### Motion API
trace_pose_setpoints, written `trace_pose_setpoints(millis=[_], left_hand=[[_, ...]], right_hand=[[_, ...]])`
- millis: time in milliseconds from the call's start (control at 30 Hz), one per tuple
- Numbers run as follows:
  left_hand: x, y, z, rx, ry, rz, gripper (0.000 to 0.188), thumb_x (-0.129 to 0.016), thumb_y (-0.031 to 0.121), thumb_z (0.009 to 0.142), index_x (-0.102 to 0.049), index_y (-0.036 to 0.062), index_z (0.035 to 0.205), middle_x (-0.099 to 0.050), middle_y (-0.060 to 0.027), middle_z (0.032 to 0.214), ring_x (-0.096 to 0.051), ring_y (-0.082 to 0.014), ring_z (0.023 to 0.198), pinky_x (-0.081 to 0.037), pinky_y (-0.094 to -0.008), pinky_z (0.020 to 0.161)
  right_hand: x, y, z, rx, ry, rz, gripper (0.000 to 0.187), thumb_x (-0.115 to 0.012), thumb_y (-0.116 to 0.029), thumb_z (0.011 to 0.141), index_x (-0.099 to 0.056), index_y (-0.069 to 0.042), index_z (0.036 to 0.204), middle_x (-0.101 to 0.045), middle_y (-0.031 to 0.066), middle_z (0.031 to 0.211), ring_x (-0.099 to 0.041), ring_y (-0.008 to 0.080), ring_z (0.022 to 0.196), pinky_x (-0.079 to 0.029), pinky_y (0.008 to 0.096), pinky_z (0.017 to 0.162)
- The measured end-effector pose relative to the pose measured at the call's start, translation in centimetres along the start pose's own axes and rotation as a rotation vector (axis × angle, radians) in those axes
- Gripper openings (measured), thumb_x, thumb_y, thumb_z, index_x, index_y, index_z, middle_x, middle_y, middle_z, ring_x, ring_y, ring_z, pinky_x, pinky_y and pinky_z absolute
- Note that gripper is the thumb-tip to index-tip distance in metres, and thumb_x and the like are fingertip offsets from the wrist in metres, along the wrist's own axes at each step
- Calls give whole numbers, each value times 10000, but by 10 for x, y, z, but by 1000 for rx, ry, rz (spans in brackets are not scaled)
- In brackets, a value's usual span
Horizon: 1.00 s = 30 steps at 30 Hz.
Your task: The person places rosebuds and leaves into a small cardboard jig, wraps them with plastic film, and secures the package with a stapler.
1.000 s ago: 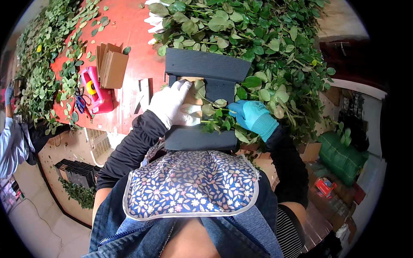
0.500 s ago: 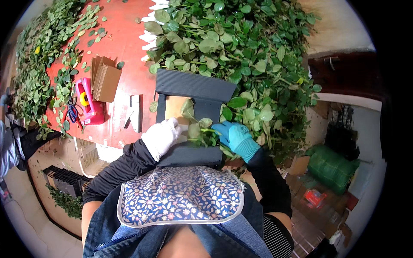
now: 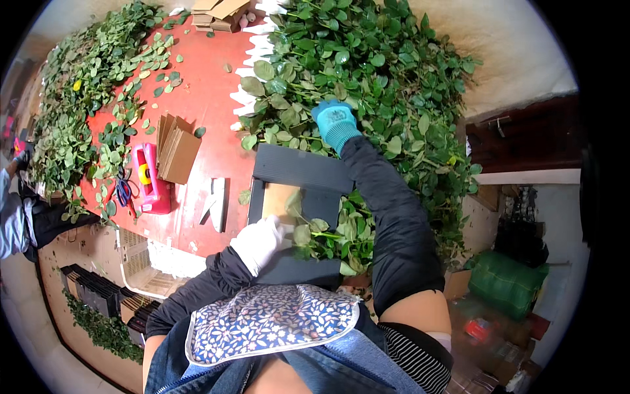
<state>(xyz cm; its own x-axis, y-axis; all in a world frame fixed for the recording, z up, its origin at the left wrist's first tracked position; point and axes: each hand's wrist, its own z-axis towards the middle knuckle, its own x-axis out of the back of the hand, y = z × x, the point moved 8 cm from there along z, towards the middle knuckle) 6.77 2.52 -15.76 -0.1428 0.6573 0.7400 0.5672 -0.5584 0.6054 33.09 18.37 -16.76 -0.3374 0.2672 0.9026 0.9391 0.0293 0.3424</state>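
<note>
My left hand [image 3: 254,246], in a white glove, is closed at the near part of a black corrugated cardboard wrap [image 3: 302,164] lying unfolded before me. Its fingers are curled at the ends of leafy cut stems [image 3: 341,240], whose leaves spread right across the wrap; the grip itself is partly hidden. A tan card [image 3: 275,197] lies on the wrap. Farther off, my right hand [image 3: 337,123], in a teal glove, reaches into a large pile of leafy stems [image 3: 387,85]. Its fingertips dip among the leaves, so their closing cannot be made out. White sleeve-like tips [image 3: 252,72] line the pile's left edge.
Left of the wrap, the red table [image 3: 203,85] bears a white stapler-like tool [image 3: 215,205], a pink tape dispenser [image 3: 154,187], blue-handled scissors [image 3: 123,192] and brown cardboard pieces [image 3: 177,154]. More cardboard [image 3: 220,14] and leafy stems [image 3: 79,118] lie farther off. Another person's sleeve [image 3: 13,226] shows far left.
My right hand has left the stems on the wrap and moved forward to the big pile. My left hand stays by the wrap. The whole view has shifted slightly.
</note>
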Motion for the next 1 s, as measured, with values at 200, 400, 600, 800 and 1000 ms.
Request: trace_pose_setpoints(millis=[200, 400, 600, 800, 1000], left_hand=[[7, 0, -4, -30, 105, -5, 170, -577, 127, 883, -636, 59, 1028, -548, -127, 900, -621, -302, 849, -540, -394, 691], [11, -5, -5, -23, 166, -102, 213, -539, 240, 967, -550, 29, 990, -646, -221, 857, -658, -382, 767, -524, -468, 684], [6, -6, -5, -37, 119, -78, 163, -611, 174, 885, -595, 35, 969, -575, -165, 896, -624, -345, 823, -524, -423, 699], [-1, -3, -2, -81, 152, -38, 132, -636, 132, 808, -594, 37, 889, -535, -125, 899, -612, -301, 813, -527, -392, 657], [8, -8, 0, 38, 57, -96, 147, -644, 149, 815, -610, 42, 909, -538, -120, 900, -619, -301, 815, -533, -393, 656]], right_hand=[[71, 32, -49, -130, 217, 320, 243, -628, -161, 886, -644, -58, 1106, -669, 197, 957, -666, 375, 870, -541, 476, 733], [60, -7, -6, 3, 0, 261, 296, -644, -317, 888, -667, -70, 1049, -685, 163, 964, -665, 346, 895, -546, 467, 805], [10, -9, 3, -44, -115, 490, 348, -565, -334, 927, -654, -84, 1151, -691, 169, 1079, -658, 371, 982, -520, 456, 881], [143, 53, -106, -101, 235, 1365, 245, -541, -101, 960, -613, -9, 1175, -655, 81, 959, -610, 153, 855, -508, 300, 781], [219, -6, -208, 260, 318, 1101, 200, -564, -102, 922, -599, -4, 1094, -602, 194, 910, -613, 330, 762, -507, 397, 695]])
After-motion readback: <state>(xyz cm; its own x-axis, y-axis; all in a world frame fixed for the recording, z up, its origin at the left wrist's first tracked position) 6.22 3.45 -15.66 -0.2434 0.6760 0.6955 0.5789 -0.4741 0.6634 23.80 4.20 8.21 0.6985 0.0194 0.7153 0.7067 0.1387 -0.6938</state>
